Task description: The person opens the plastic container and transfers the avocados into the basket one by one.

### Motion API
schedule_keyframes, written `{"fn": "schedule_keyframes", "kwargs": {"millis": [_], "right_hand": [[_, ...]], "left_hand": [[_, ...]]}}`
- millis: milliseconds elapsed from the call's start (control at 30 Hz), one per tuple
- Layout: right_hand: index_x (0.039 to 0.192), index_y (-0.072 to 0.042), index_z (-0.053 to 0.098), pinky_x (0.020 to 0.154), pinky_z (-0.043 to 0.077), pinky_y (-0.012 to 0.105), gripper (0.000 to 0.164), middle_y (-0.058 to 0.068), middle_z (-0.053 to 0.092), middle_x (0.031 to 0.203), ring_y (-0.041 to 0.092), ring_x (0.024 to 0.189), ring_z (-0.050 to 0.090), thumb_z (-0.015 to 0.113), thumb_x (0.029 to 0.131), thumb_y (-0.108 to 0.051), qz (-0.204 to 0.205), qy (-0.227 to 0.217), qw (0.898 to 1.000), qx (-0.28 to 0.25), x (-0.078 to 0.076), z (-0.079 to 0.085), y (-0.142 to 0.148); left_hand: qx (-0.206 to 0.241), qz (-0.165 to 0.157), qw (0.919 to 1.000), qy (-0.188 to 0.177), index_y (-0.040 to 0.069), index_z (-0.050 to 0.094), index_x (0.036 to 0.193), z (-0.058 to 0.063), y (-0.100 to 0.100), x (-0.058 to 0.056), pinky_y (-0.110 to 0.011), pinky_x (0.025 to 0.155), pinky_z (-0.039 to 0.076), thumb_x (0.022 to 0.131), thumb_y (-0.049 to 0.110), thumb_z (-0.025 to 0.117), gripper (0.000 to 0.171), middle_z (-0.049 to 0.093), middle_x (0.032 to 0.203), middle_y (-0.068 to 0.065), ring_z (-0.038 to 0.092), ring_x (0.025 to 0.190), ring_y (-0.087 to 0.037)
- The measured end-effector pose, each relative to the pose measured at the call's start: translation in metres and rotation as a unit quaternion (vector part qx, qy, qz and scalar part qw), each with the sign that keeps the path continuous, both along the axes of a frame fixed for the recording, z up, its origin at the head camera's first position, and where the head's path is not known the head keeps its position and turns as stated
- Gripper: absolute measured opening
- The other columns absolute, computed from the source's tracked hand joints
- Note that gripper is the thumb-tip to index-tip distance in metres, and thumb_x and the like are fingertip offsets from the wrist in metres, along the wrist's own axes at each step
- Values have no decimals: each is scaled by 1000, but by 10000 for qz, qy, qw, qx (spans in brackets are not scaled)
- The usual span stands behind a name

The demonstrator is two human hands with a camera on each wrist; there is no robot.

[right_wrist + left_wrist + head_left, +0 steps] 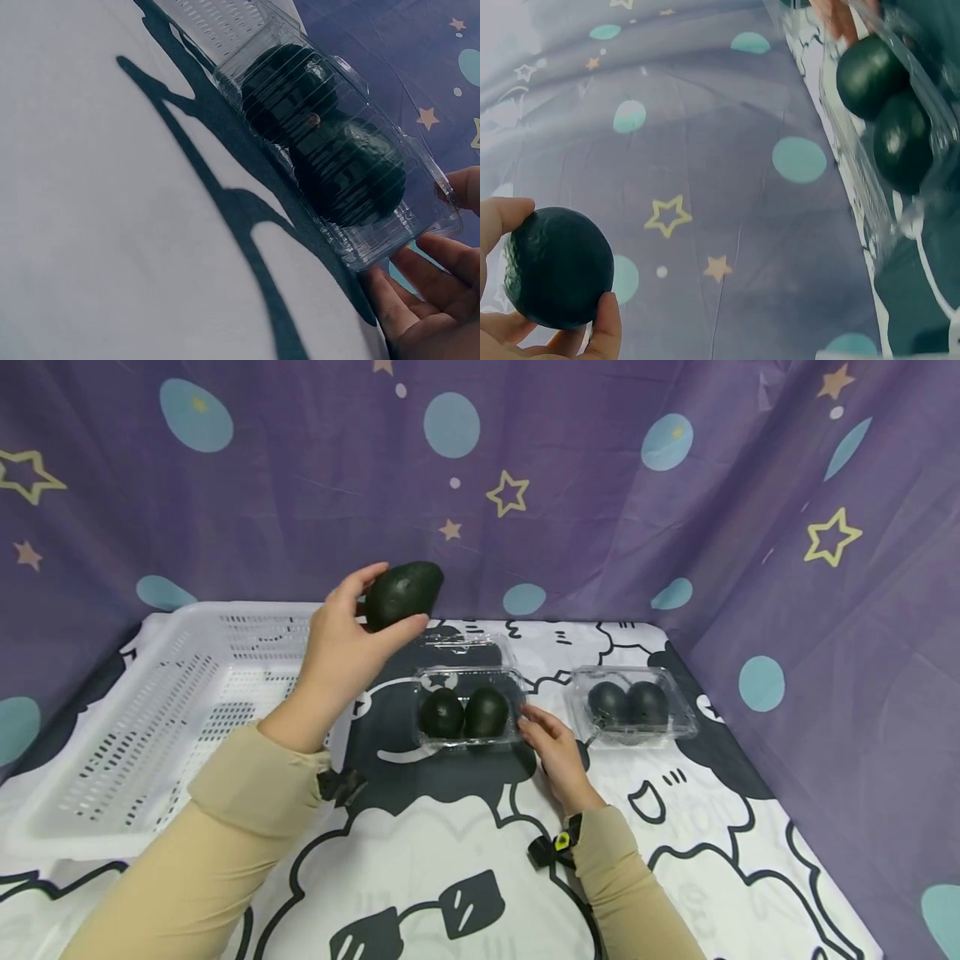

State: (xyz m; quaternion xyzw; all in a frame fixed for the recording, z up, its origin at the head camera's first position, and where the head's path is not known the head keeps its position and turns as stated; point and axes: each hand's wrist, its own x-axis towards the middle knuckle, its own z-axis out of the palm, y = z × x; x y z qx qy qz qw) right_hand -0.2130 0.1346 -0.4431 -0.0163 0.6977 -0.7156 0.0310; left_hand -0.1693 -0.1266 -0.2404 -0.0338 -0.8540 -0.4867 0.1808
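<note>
My left hand [348,635] grips a dark green avocado [405,593] up in front of the backdrop, thumb on one side and fingers round the other. In the left wrist view this avocado [562,268] shows its rounded end. Lower, near the middle of the table, stands a clear plastic clamshell box [468,739], lid [465,652] folded back, with two avocados [486,713] side by side. My right hand [557,752] holds this box by its right side; in the right wrist view its fingertips [448,187] lie at the rim and lower corner.
A large white perforated basket [187,635] stands on the left. To the right sits another clear clamshell box [633,739] with two avocados inside. A black-and-white cartoon cloth [435,852] covers the table; a purple patterned curtain [570,527] hangs behind and at the sides.
</note>
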Motion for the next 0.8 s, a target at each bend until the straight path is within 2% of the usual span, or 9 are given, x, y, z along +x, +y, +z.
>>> {"fn": "schedule_keyframes", "kwargs": {"millis": [167,267,500,633,800], "right_hand": [[136,3,56,101,50,31,42,21,56,141,7,107,63,60,97,-12,-64,50,9999,-100,0,1,0],[135,3,57,99,51,31,42,22,56,140,1,100,63,61,96,-13,-61,64,9999,-120,0,1,1],[135,1,57,101,50,34,44,19,56,141,1,100,63,63,95,-15,1,3,9999,-149,1,1,1],[134,1,58,98,51,30,43,19,56,141,1,99,63,64,94,-14,-23,5,9999,-153,1,1,2],[133,2,58,95,51,27,43,20,57,140,1,99,64,64,94,-13,-57,7,9998,-215,1,0,2]], "left_hand": [[-166,114,9998,6,17,41,152,4,-17,-1,-49,92,50,86,34,76,76,50,146,-12,55,119,-33],[-275,193,9994,-48,17,39,153,4,-28,-2,-49,92,50,87,36,75,77,49,147,-13,54,121,-34],[-441,422,9974,-390,18,36,154,2,-51,-2,-47,91,48,87,41,72,80,45,151,-13,51,125,-34],[-483,509,9960,-554,17,34,155,-1,-63,-3,-49,92,47,88,41,71,80,43,152,-16,49,126,-36],[-658,559,9934,-758,15,33,155,-7,-78,-5,-45,86,46,88,43,70,81,42,152,-17,49,121,-37]]}}
